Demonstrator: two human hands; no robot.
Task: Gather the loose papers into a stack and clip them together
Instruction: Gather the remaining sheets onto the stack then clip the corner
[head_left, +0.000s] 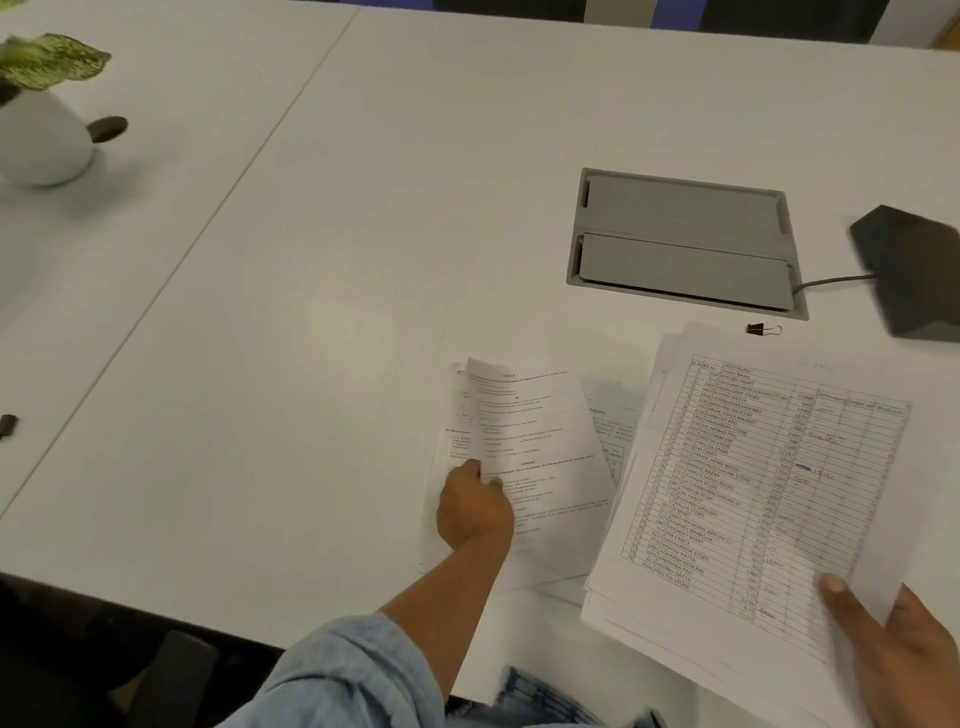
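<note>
Papers half gathered, the clip waiting on the worktop (311, 312)

The right-hand grip (904, 660) is closed on the near corner of the stack (753, 493), thumb on top, the pile held slanting above the table edge. The left-hand grip (475, 512) pinches the curled left edge of the loose sheets (530, 457) lying just beside it. I'd judge these thin, floppy and slick on each other, so they are best taken by an edge or corner and squared before clipping, since the stack already fans out. The small binder clip (763, 329) sits beyond the stack, stiff-sprung by the look of it
</note>
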